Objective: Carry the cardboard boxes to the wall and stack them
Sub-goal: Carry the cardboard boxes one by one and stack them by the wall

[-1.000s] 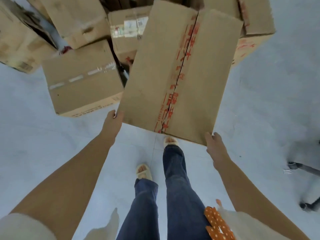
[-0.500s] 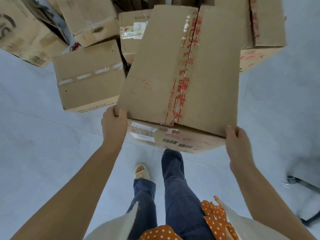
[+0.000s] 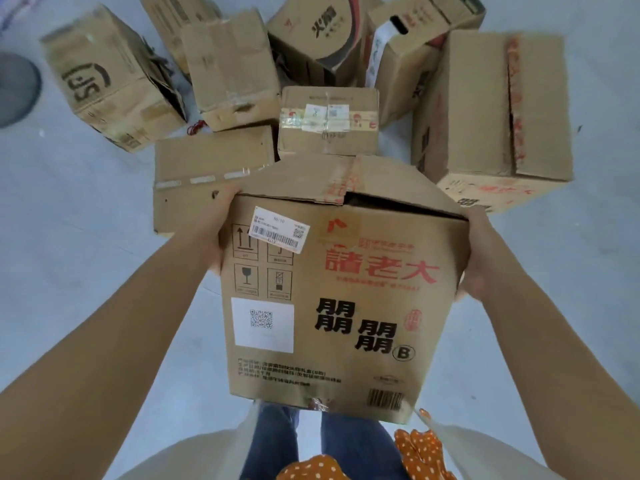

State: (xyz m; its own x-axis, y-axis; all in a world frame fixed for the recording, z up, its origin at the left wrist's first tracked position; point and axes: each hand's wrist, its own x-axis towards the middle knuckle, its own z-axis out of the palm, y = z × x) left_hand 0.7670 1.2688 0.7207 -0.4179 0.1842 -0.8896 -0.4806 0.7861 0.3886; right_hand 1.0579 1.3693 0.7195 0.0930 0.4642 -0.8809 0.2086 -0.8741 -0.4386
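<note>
I hold a large cardboard box (image 3: 346, 289) with red and black printing and a barcode label, lifted in front of my body and tilted so its printed side faces me. My left hand (image 3: 213, 230) grips its upper left edge, and my right hand (image 3: 476, 258) grips its right side. Most of my fingers are hidden behind the box. Its top flaps gape slightly along a red-taped seam. Behind it, several more cardboard boxes lie on the floor: a flat one (image 3: 194, 188), a small taped one (image 3: 329, 119) and a tall one (image 3: 498, 109).
More boxes crowd the far side, one with a black logo (image 3: 110, 77) and a dented one (image 3: 232, 64). A dark round object (image 3: 17, 88) sits at the left edge. Pale grey floor (image 3: 86, 271) spreads to the left and right. My legs are below the box.
The box has come up off the floor and tipped toward me, so its printed side now shows. Both hands have shifted from its near corners to its sides. The view has tilted up over the pile.
</note>
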